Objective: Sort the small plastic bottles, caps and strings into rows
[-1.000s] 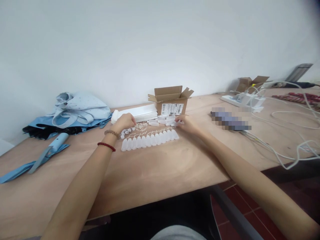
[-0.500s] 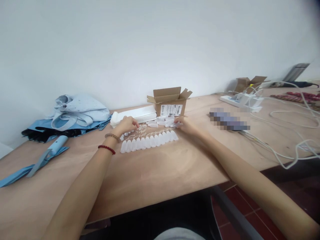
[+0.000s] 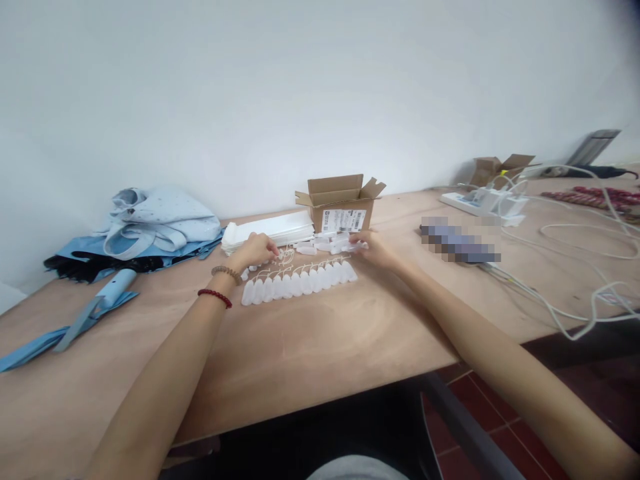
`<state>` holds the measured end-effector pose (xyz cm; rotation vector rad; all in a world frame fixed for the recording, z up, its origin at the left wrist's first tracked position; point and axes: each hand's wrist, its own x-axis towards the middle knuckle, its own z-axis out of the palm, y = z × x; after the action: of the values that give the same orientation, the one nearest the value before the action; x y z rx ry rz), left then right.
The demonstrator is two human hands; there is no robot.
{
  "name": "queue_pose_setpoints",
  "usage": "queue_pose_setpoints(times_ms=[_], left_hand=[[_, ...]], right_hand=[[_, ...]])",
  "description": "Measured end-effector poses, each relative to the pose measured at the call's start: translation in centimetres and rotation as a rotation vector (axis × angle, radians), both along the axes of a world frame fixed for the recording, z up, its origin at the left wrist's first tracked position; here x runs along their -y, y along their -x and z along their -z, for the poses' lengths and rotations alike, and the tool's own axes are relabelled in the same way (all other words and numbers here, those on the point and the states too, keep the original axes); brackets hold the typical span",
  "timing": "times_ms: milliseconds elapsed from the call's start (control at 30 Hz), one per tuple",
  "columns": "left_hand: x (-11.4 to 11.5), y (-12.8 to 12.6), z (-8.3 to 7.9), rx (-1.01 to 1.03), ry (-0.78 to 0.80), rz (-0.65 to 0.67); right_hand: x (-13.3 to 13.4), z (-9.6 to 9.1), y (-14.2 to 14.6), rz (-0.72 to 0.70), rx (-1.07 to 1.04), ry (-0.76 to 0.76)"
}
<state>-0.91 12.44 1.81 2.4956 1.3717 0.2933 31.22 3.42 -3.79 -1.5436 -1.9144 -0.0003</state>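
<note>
A row of several small white plastic pieces [image 3: 300,282] lies on the wooden table [image 3: 310,347]. Behind it are loose white pieces [image 3: 327,243] and thin looped cords [image 3: 285,255]. My left hand [image 3: 256,249], with two bead bracelets on the wrist, has its fingers curled over the cords at the row's left end. My right hand [image 3: 375,248] pinches a small white piece at the right end of the row. An open cardboard box [image 3: 341,202] stands just behind both hands.
A stack of white sheets [image 3: 273,230] lies left of the box. Light blue cloth and a blue umbrella [image 3: 150,227] sit at the far left. A power strip [image 3: 483,201] with white cables [image 3: 560,280], a second small carton [image 3: 500,168] and a blurred object [image 3: 460,243] are on the right.
My left hand shifted slightly right toward the cords. My right hand stayed at the row's right end, fingers working a small white piece.
</note>
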Motion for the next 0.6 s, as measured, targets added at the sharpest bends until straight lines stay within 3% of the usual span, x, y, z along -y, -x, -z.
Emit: queue_pose_setpoints(times_ms=[367,600], left_hand=[[-0.4,0.8,-0.9,0.15,-0.088,0.056],[0.8,0.9,-2.3,0.344,-0.053,-0.025]], right_hand=[[0.1,0.0,0.0,0.016,-0.056,-0.024],[0.1,-0.2,0.1,0.004,-0.053,-0.032]])
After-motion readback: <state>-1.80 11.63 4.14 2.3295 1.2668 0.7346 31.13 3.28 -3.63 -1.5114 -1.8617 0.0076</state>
